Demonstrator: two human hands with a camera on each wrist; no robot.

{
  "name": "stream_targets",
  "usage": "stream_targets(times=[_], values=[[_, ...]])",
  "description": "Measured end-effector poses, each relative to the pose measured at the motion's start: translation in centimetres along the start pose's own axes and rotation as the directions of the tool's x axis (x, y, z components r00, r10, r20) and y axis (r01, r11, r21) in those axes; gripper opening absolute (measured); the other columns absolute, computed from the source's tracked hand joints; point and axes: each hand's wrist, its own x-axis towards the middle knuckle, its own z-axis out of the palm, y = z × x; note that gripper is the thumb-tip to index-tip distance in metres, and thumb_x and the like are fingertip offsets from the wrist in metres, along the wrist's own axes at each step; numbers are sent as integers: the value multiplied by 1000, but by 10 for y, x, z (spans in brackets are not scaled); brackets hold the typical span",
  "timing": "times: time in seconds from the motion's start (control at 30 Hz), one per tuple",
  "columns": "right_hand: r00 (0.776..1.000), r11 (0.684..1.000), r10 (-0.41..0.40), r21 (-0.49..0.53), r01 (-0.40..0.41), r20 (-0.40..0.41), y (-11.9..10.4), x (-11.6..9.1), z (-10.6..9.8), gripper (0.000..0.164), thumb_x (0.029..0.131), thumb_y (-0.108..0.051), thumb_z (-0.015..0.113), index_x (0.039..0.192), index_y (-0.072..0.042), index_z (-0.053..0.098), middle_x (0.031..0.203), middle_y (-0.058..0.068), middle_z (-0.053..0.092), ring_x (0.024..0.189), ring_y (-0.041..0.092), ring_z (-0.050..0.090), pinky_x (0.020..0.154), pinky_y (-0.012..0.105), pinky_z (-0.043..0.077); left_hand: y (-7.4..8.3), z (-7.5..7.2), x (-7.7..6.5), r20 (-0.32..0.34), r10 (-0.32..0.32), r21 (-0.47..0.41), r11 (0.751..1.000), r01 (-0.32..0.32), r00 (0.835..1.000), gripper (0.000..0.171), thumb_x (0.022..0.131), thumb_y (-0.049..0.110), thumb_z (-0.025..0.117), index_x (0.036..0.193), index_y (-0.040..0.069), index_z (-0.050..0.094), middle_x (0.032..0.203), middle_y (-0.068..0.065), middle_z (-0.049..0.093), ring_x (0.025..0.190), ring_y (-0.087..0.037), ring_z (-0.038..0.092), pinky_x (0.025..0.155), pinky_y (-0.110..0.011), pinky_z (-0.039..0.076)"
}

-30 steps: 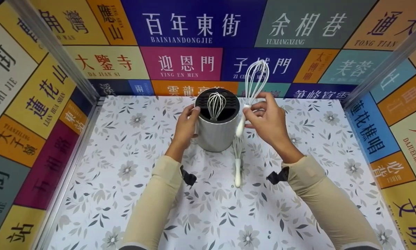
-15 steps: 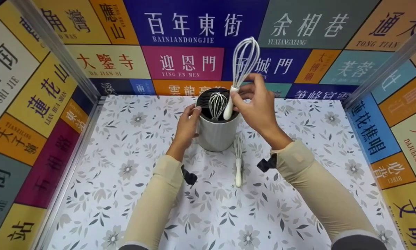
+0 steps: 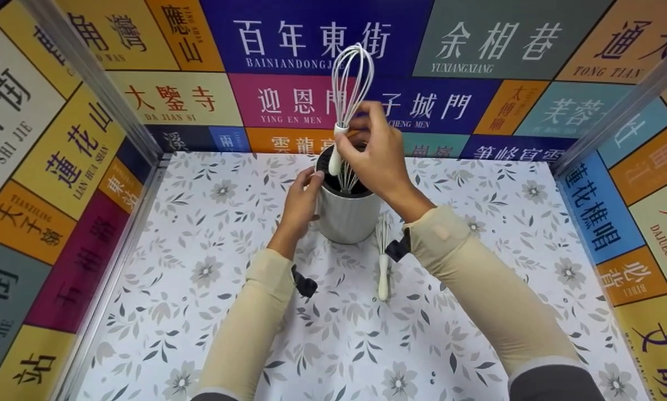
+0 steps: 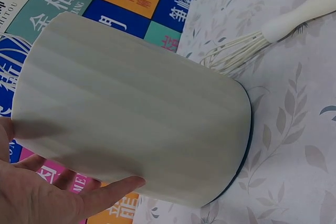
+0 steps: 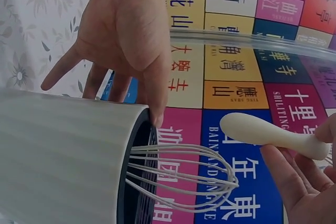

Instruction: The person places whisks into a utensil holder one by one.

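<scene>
Over the mouth of a grey-white utensil holder [image 3: 349, 220], my right hand [image 3: 380, 156] pinches a white whisk [image 3: 335, 163] at its neck, wires up. The tip of its handle hangs at the rim; in the right wrist view the handle [image 5: 252, 129] is apart from the holder. A second whisk [image 3: 349, 182] stands in the holder, its wires sticking out of the top. My left hand [image 3: 298, 203] rests against the holder's left side, thumb at the rim and fingers mostly straight along the wall [image 4: 131, 114]. A third whisk [image 3: 383, 278] lies on the table.
The holder's top has a black slotted insert [image 5: 144, 177] beside an open part. A floral-patterned cloth [image 3: 210, 312] covers the table. Coloured sign-patterned panels [image 3: 288, 100] wall in the back and both sides.
My right hand has carried the whisk up and left, from beside the holder to above its mouth. My left hand and the holder have stayed put.
</scene>
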Motion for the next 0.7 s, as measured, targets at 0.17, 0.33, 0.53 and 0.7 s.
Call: stream_targets(times=[0.17, 0.33, 0.53, 0.7], values=[[999, 999, -37, -12, 37, 5, 3, 8, 13, 40, 92, -16, 72, 124, -1, 54, 101, 10, 75, 85, 16, 75, 79, 27, 61, 0, -1, 0, -1, 8, 9, 1000, -8, 1000, 55, 102, 54, 54, 150, 27, 49, 149, -3, 53, 138, -27, 48, 83, -63, 57], [998, 997, -41, -67, 44, 51, 6, 13, 18, 40, 94, -18, 71, 127, -4, 53, 104, 10, 74, 90, 12, 74, 80, 25, 61, 0, 0, 0, 0, 7, 19, 1000, -7, 1000, 56, 102, 55, 53, 150, 27, 49, 150, -4, 52, 138, -29, 48, 84, -64, 57], [996, 992, -33, -116, 42, 78, 17, 14, 22, 40, 94, -20, 71, 128, -7, 53, 102, 7, 73, 88, 11, 73, 82, 23, 59, 0, 0, 0, 0, 12, 4, 1000, -12, 1000, 54, 102, 53, 54, 149, 27, 50, 150, -5, 53, 136, -30, 49, 84, -66, 56], [995, 990, -49, -125, 60, 87, 27, 12, 25, 40, 93, -18, 72, 127, -6, 54, 101, 7, 73, 90, 14, 74, 83, 27, 60, -1, 0, 0, -3, 4, 10, 1000, -4, 1000, 55, 102, 54, 54, 150, 27, 49, 150, -4, 53, 137, -30, 49, 85, -64, 57]])
